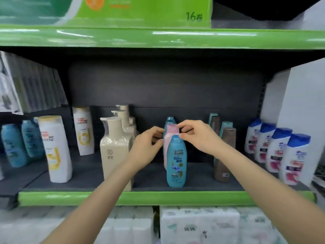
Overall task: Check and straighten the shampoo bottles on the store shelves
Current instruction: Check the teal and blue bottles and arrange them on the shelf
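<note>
Two bare hands reach to mid-shelf, where one pale pink plastic bottle (170, 138) stands behind one upright teal plastic shampoo bottle (176, 162). The left hand (146, 147) curls its fingers at the pink bottle's side; the right hand (197, 136) pinches its cap. Four white blue-capped bottles (276, 150) line the right.
</note>
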The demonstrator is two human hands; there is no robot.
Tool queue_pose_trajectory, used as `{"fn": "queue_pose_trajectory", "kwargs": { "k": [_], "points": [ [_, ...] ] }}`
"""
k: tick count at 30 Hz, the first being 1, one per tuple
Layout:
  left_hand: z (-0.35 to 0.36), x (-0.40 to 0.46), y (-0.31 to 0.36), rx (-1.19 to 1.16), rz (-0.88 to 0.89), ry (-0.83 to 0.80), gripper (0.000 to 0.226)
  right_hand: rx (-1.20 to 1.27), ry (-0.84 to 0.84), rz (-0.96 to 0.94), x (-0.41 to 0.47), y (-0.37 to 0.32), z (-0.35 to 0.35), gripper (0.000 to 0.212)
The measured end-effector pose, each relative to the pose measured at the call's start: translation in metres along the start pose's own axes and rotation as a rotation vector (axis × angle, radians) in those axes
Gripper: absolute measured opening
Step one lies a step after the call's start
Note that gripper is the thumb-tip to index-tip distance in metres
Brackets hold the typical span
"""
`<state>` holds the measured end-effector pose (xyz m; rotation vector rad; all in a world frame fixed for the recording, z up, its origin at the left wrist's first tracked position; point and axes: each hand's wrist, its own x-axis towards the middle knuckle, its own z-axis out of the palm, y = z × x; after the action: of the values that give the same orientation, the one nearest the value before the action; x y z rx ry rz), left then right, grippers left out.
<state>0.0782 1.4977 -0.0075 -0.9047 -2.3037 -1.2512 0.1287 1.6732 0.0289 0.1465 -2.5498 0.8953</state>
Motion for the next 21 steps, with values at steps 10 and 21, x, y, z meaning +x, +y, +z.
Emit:
{"fn": "queue_pose_trajectory", "kwargs": {
  "k": [10, 21],
  "points": [
    [0.012, -0.023, -0.016, -0.191, -0.039, -0.192, 0.038, 0.057, 0.129, 0.046, -0.027, -0.004, 0.037, 0.03],
    [0.002, -0.059, -0.013, -0.297, 0.014, -0.232, 0.061, 0.683, 0.362, 0.12, -0.06, -0.015, 0.022, 0.024]
  ]
}}
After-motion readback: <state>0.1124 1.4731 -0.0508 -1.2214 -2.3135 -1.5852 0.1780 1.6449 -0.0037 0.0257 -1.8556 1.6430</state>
